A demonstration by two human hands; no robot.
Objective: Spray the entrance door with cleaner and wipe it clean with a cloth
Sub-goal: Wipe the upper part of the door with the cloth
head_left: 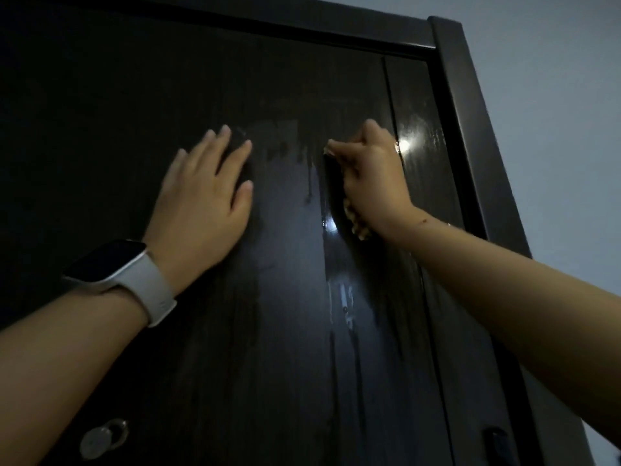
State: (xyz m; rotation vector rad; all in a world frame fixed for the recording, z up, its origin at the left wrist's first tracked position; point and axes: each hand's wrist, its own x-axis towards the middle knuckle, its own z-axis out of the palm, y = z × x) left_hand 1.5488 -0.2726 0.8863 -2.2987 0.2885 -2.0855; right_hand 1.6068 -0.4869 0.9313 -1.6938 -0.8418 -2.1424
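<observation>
The dark entrance door (285,297) fills the view, wet with streaks and drips of cleaner down its middle. My right hand (371,176) is clenched around a pale cloth (356,227) and presses it against the door's upper right; only a bit of cloth shows below the fist. My left hand (205,196) lies flat on the door to its left, fingers spread, holding nothing. A white-strapped watch (114,274) is on that wrist. No spray bottle is in view.
The dark door frame (477,129) runs down the right side, with a pale wall (554,112) beyond it. A round metal lock (100,438) sits low on the left. A dark hinge (497,445) shows at the lower right.
</observation>
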